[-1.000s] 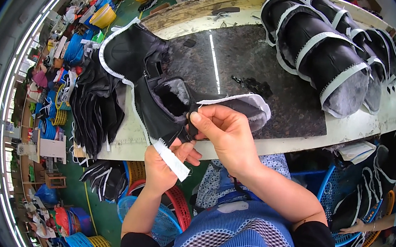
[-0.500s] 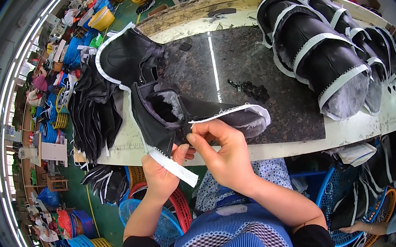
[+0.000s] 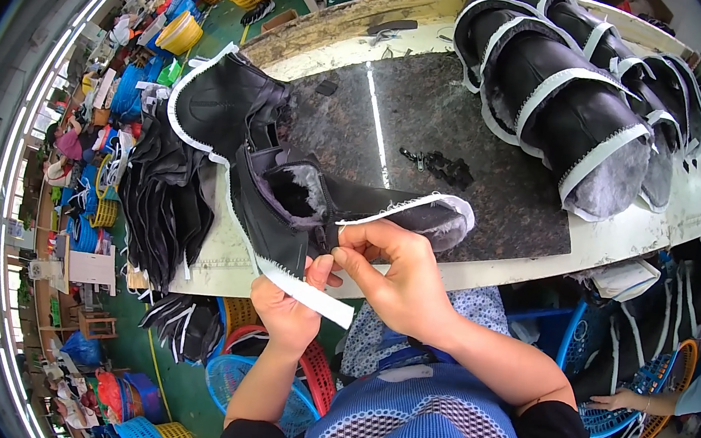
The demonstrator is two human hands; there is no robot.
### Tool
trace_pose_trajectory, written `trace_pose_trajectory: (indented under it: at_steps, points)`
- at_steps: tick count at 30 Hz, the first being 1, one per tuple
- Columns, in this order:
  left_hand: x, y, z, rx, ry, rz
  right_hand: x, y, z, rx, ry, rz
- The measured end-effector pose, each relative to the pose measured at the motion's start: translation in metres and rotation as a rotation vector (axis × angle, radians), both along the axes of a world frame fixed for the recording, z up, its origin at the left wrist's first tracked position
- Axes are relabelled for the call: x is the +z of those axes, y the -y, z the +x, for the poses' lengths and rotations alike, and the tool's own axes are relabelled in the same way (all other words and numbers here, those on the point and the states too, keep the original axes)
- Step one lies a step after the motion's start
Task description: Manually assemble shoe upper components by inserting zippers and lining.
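Note:
A black leather boot upper (image 3: 268, 218) with grey fleece lining and white edging lies across the table's near edge, opened out to both sides. My left hand (image 3: 284, 311) is closed on its near end, beside a loose white tail of the edging (image 3: 315, 299). Just right of it, my right hand (image 3: 401, 272) has thumb and forefinger pinched at the upper's near edge, below the fleece-lined opening. The fingertips of both hands almost meet; whatever small part lies between them is hidden. The upper's right end (image 3: 441, 216) shows fleece beyond my right hand.
A dark speckled slab (image 3: 507, 211) covers the middle of the white table, with a small heap of black zipper parts (image 3: 443, 167). Nested fleece-lined uppers (image 3: 555, 95) lie at right, stacked black pieces (image 3: 162, 206) at left. Beside a blue basket (image 3: 653, 375) is a co-worker's hand (image 3: 617, 400).
The whole view has shifted slightly. Both hands keep nearly the same hold on the boot upper, fingertips close together. Black pieces by the co-worker at right have shifted.

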State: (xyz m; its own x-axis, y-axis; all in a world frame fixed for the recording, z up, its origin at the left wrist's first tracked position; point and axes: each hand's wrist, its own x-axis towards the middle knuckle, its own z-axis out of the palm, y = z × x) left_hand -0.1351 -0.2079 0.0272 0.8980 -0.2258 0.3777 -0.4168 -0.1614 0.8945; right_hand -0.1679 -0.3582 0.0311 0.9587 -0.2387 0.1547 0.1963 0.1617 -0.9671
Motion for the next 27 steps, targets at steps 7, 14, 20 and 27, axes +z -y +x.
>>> trace_pose_trajectory:
  at_steps: [7,14,20,27]
  points:
    - [0.027,0.006,0.008,-0.113,-0.278,-0.045,0.031,0.029,0.0,-0.145,0.189,-0.448]
    - [0.049,0.0,0.016,-0.307,-0.43,0.03,0.055,0.049,0.013,-0.009,0.179,-0.86]
    - [0.065,0.0,0.021,-0.394,-0.546,0.039,0.061,0.055,0.017,0.12,0.356,-0.866]
    - [0.058,-0.02,0.015,-0.41,-0.526,-0.043,0.062,0.045,0.01,0.23,0.081,-0.572]
